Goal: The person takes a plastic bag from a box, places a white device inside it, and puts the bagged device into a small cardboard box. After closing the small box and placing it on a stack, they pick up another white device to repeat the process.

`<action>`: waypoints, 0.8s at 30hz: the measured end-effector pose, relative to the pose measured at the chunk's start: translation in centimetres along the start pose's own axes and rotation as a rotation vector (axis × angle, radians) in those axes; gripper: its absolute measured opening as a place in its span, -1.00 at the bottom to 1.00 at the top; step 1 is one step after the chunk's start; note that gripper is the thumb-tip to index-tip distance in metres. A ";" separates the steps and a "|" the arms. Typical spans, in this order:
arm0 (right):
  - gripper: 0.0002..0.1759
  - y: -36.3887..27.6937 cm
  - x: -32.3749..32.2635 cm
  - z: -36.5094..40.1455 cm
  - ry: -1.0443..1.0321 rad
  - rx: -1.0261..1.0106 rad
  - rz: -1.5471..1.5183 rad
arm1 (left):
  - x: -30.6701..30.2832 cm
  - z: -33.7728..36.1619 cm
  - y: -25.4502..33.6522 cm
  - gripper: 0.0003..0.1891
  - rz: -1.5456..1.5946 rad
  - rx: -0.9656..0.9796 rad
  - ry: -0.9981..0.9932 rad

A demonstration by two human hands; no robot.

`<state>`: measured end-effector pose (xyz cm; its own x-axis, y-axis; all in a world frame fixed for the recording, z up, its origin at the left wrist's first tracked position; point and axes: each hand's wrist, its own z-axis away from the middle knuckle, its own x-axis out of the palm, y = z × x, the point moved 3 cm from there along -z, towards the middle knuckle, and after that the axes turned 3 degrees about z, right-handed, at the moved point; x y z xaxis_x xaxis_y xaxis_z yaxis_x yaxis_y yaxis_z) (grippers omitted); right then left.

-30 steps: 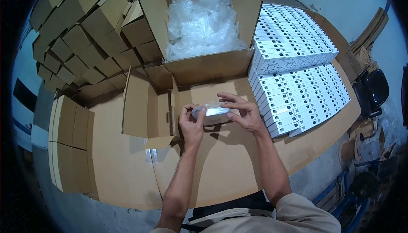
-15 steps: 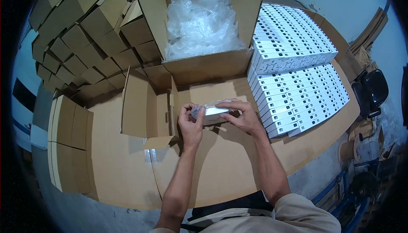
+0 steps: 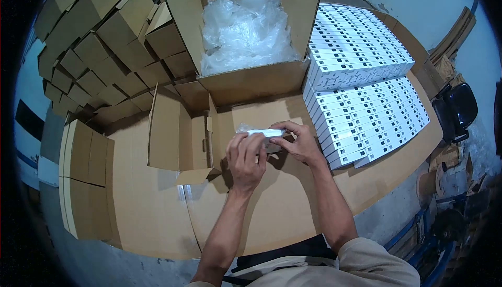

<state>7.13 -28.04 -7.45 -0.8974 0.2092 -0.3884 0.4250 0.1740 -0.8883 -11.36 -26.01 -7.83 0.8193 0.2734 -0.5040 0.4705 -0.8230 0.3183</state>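
Head view: open brown carton (image 3: 180, 135) at left. Left hand (image 3: 247, 159) is clamped over the plastic-wrapped white box (image 3: 265, 133), just above the cardboard tabletop (image 3: 272, 208). Right hand (image 3: 298, 143) pinches its far end. Likely mid-wrap; any next move needs a firm two-hand grip. White box stacks (image 3: 366, 119) sit right.

The slim box (image 3: 267, 132) was white under clear, glossy film. The worktop (image 3: 272, 203) was plain brown cardboard, as were the big carton (image 3: 251, 83) and the small cartons (image 3: 99, 51). The film bags (image 3: 243, 25) were clear, whitish. The packs (image 3: 366, 114) were white, each with a small dark mark, in even rows. The chair (image 3: 456, 111) was black.
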 end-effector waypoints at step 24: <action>-0.59 -1.2 -0.9 0.2 -0.016 -0.115 0.019 | 0.5 0.1 -2.7 -0.69 0.647 -0.559 -0.134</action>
<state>7.40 -28.58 -6.09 -0.8906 0.1980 -0.4094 0.4517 0.2792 -0.8474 -12.26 -23.70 -9.04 0.9527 -0.2542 -0.1663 0.0456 -0.4216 0.9056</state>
